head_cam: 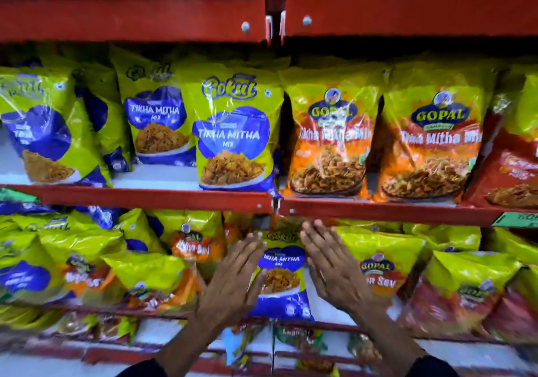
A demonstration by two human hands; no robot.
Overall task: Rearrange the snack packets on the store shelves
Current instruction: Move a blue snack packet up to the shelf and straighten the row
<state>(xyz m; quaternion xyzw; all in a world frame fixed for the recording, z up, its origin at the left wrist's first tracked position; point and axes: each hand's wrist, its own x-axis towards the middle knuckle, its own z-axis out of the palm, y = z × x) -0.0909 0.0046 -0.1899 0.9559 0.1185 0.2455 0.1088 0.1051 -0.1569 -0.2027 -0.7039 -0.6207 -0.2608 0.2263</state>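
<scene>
A yellow-green and blue Gokul Tikha Mitha Mix packet (281,271) stands upright on the lower shelf, just under the red shelf edge (378,212). My left hand (233,274) lies flat against its left side, thumb over the packet's edge. My right hand (329,266) presses flat against its right side, fingers straight and pointing up. The packet is pinched between both palms. On the shelf above, a matching Gokul packet (235,135) stands at the front, with orange Gopal Tikha Mitha packets (332,143) to its right.
More Gokul packets (157,120) fill the middle shelf's left half. Leaning Gopal packets (381,263) and mixed packets (145,274) crowd the lower shelf on both sides of my hands. A red upper shelf (131,15) overhangs. Further packets sit on the bottom shelf (300,338).
</scene>
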